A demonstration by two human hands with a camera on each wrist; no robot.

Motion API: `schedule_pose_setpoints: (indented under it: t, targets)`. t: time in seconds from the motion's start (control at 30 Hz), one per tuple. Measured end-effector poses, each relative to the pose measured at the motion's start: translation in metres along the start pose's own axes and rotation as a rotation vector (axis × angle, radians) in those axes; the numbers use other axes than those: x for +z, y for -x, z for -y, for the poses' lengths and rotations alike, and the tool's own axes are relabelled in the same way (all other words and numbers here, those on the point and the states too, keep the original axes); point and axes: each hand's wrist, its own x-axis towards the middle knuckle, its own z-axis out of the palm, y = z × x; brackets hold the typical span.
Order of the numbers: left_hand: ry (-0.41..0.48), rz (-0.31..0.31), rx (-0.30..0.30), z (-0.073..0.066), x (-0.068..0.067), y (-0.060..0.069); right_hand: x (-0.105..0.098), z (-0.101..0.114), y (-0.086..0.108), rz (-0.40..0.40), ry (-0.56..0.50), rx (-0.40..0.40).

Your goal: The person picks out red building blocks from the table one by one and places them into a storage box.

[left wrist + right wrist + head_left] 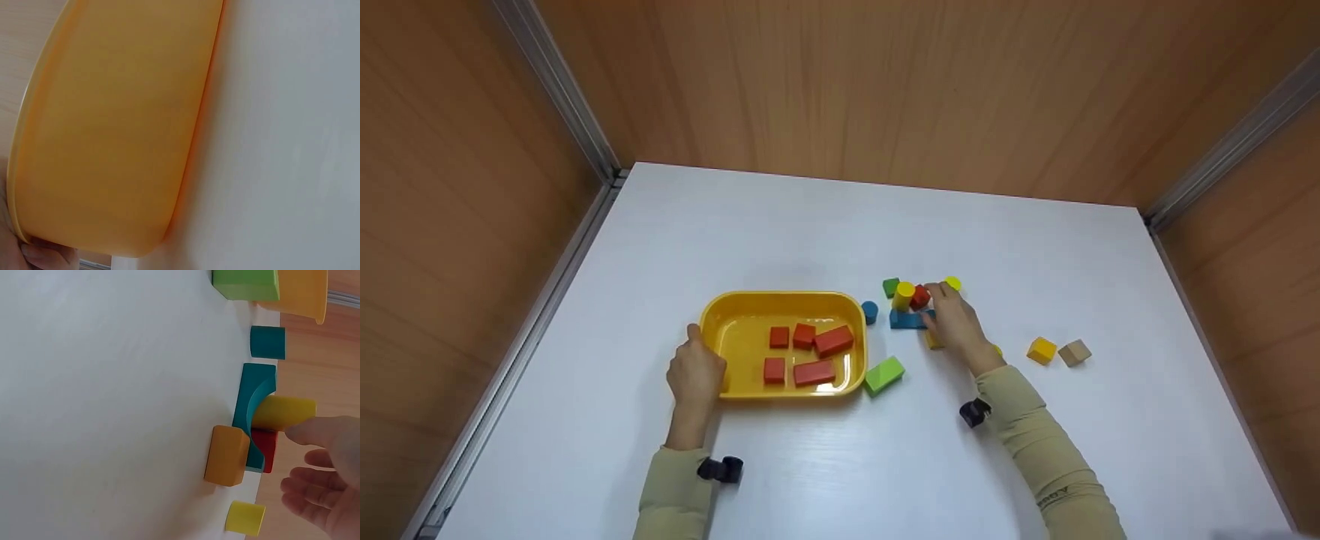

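A yellow tray [739, 345] holds several red blocks [814, 373]. My left hand [695, 373] grips its left rim, with the thumb on top; the left wrist view shows the tray's outer wall [112, 129] and a few fingers at its edge. Over the group of loose blocks is my right hand [956, 322], fingers spread apart and holding nothing visible. Nearest to it are a red block [919, 298], a standing yellow cylinder [903, 297], a blue arch block [245, 396] and an orange block [226, 455]. The thumb appears close to the cylinder; whether they touch I cannot tell.
Beside the tray's right end lie a light green block [884, 375] and a blue cylinder [870, 312]. A green block [891, 287] and a yellow round block [952, 283] sit farther back. Rightward are a yellow-orange cube [1042, 350] and a plain wooden cube [1075, 352].
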Motion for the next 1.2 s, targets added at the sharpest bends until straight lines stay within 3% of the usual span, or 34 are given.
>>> schedule_pose_setpoints:
  t: [0.27, 0.47, 0.77, 1.2]
  targets:
    - [-0.002, -0.007, -0.003, -0.001, -0.001, 0.001, 0.002, 0.002, -0.014, 0.053, 0.012, 0.046]
    - [0.001, -0.021, 0.028, 0.0, 0.0, 0.002, 0.005, 0.001, -0.022, 0.094, 0.019, 0.075]
    - [-0.005, -0.018, 0.019, 0.0, 0.0, 0.001, 0.005, 0.0, -0.033, 0.232, -0.062, 0.182]
    - [0.001, -0.023, 0.036, 0.0, 0.001, 0.002, 0.007, -0.002, -0.038, 0.278, -0.061, 0.167]
